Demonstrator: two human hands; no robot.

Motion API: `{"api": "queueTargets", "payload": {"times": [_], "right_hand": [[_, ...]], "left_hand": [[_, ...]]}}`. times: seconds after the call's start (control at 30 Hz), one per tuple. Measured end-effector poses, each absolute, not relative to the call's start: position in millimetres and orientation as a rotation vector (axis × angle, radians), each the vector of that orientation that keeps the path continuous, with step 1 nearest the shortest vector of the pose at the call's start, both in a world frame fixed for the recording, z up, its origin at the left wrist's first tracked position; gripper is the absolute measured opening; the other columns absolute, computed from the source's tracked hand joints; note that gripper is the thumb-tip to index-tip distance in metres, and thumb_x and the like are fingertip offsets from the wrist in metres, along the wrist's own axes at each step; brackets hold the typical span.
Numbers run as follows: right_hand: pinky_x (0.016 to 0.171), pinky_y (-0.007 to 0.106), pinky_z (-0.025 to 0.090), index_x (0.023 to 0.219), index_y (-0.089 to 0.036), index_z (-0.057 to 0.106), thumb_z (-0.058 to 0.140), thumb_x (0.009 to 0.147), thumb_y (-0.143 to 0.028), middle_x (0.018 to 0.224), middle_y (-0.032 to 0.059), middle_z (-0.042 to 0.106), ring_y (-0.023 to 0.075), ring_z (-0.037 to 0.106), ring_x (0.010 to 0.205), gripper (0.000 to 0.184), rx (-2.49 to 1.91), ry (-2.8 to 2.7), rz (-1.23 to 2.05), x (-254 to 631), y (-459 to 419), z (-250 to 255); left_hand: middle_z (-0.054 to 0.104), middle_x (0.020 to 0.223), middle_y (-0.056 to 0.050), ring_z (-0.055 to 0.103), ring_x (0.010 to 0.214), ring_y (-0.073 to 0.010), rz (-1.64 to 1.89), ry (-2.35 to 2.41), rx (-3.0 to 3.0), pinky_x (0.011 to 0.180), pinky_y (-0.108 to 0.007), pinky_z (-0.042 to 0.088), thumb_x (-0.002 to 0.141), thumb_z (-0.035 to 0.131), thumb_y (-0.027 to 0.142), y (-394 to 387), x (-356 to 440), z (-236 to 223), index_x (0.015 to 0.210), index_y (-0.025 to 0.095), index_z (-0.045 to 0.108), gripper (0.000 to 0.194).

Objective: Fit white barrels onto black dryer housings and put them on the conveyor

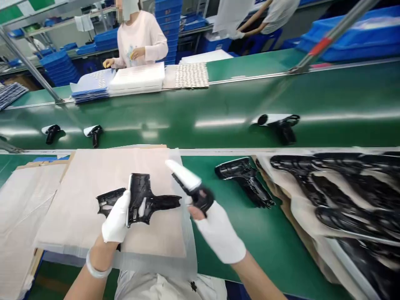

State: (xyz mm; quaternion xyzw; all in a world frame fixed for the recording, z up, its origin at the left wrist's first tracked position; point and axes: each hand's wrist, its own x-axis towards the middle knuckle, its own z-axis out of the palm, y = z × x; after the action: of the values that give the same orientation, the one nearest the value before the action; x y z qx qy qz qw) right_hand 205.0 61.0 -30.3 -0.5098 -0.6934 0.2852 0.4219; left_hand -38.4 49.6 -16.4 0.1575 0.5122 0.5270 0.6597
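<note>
My left hand, in a white glove, is closed on a black hair dryer housing half, whose hollow inside faces up over the foam sheet. Another black shell piece shows just left of those fingers; whether it is held too cannot be told. To the right, my gloved right hand, its fingertips bare, grips a white-and-black hair dryer shell, tilted up to the left and slightly blurred. Beyond that hand a black dryer housing lies on the green table.
Pale foam sheets cover the work spot. Several black housings lie in layers at right. Along the green conveyor are a white-and-black dryer and two smaller-looking ones at left. A person stands across it; metal posts rise beside.
</note>
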Motion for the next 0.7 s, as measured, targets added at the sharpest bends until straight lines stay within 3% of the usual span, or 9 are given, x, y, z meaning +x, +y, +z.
{"api": "queueTargets", "payload": {"times": [0.1, 0.2, 0.37, 0.47, 0.57, 0.63, 0.7], "right_hand": [[0.067, 0.035, 0.050, 0.134, -0.024, 0.047, 0.046, 0.079, -0.007, 0.086, 0.0054, 0.064, 0.0216, 0.059, 0.075, 0.057, -1.106, -1.978, 0.167, 175, 56, -38], [0.067, 0.035, 0.045, 0.145, -0.024, 0.036, 0.044, 0.075, 0.001, 0.087, 0.0052, 0.062, 0.0219, 0.057, 0.077, 0.074, -1.037, -2.094, -0.054, 162, 60, -42], [0.063, 0.032, 0.040, 0.146, -0.020, 0.033, 0.048, 0.083, -0.002, 0.084, 0.0050, 0.063, 0.0203, 0.054, 0.072, 0.067, -1.012, -2.147, -0.143, 162, 65, -42], [0.065, 0.031, 0.042, 0.142, -0.018, 0.038, 0.051, 0.089, -0.004, 0.086, 0.0057, 0.064, 0.0194, 0.055, 0.074, 0.057, -0.996, -2.195, -0.186, 162, 64, -38], [0.074, 0.034, 0.047, 0.136, -0.016, 0.044, 0.051, 0.089, -0.004, 0.099, 0.0111, 0.066, 0.0230, 0.060, 0.091, 0.049, -1.014, -2.225, -0.205, 158, 61, -39], [0.081, 0.039, 0.049, 0.134, -0.014, 0.045, 0.049, 0.085, 0.000, 0.108, 0.0147, 0.066, 0.0263, 0.060, 0.102, 0.051, -1.003, -2.181, -0.196, 152, 62, -45], [0.083, 0.042, 0.050, 0.134, -0.015, 0.046, 0.046, 0.084, 0.001, 0.107, 0.0141, 0.067, 0.0261, 0.061, 0.101, 0.052, -0.986, -2.061, -0.084, 147, 64, -53]], "left_hand": [[0.077, 0.109, -0.011, 0.059, 0.128, -0.0320, 1.192, 1.171, 0.425, 0.113, -0.038, 0.044, 0.062, 0.088, 0.053, 46, -26, -2, 0.097, 0.016, 0.078, 0.052], [0.077, 0.109, -0.012, 0.061, 0.124, -0.0358, 1.145, 1.120, 0.494, 0.111, -0.044, 0.046, 0.063, 0.085, 0.059, 45, -19, 9, 0.097, 0.015, 0.078, 0.055], [0.078, 0.104, -0.013, 0.065, 0.117, -0.0358, 1.082, 1.031, 0.616, 0.106, -0.046, 0.050, 0.071, 0.072, 0.071, 46, -20, 8, 0.104, 0.016, 0.077, 0.064], [0.078, 0.102, -0.012, 0.067, 0.112, -0.0346, 1.063, 1.026, 0.663, 0.102, -0.045, 0.052, 0.069, 0.079, 0.064, 46, -25, 6, 0.103, 0.017, 0.077, 0.058], [0.078, 0.100, -0.010, 0.070, 0.101, -0.0324, 1.028, 1.022, 0.706, 0.092, -0.043, 0.055, 0.063, 0.089, 0.049, 45, -24, 9, 0.101, 0.018, 0.077, 0.051], [0.077, 0.100, -0.009, 0.070, 0.096, -0.0303, 1.029, 1.030, 0.716, 0.088, -0.041, 0.056, 0.065, 0.087, 0.049, 43, -20, 12, 0.103, 0.018, 0.076, 0.049], [0.076, 0.100, -0.010, 0.070, 0.096, -0.0300, 1.043, 1.039, 0.715, 0.089, -0.042, 0.055, 0.070, 0.082, 0.053, 41, -16, 13, 0.106, 0.017, 0.075, 0.052]]}}
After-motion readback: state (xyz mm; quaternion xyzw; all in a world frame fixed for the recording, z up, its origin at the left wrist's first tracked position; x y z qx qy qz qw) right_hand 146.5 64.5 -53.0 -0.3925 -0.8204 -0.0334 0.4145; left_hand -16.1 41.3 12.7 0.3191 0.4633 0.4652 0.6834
